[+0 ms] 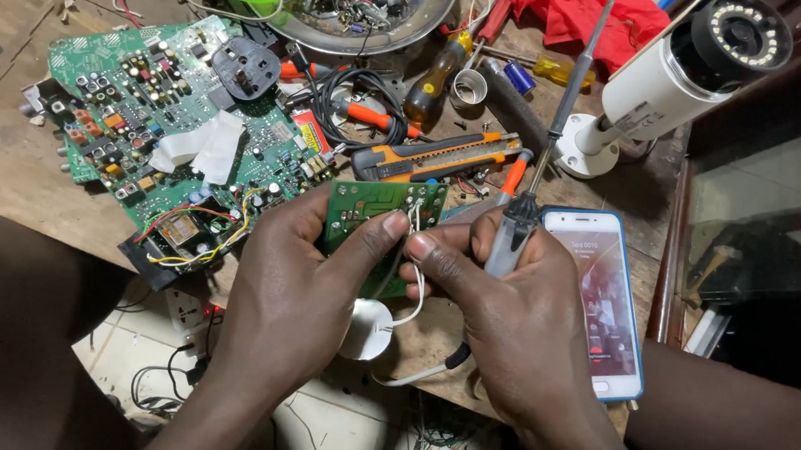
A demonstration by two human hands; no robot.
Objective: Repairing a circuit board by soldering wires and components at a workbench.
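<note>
Small green board and soldering iron in our hands

We held the small green circuit board [378, 216] upright with white wires [414, 254] trailing down, and the grey-handled soldering iron [535, 182] pointed away.

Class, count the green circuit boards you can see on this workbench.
2. A large green circuit board lies at the left of the table; a small green board is pinched between left hand and right hand. Clutter may hide others.

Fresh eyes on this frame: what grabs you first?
Centre frame, the left hand pinches a small green circuit board while the right hand holds a soldering iron pointing up and away. To the left lies a large green circuit board on the cluttered wooden bench. At right, a white security camera stands above a lit smartphone.
</note>
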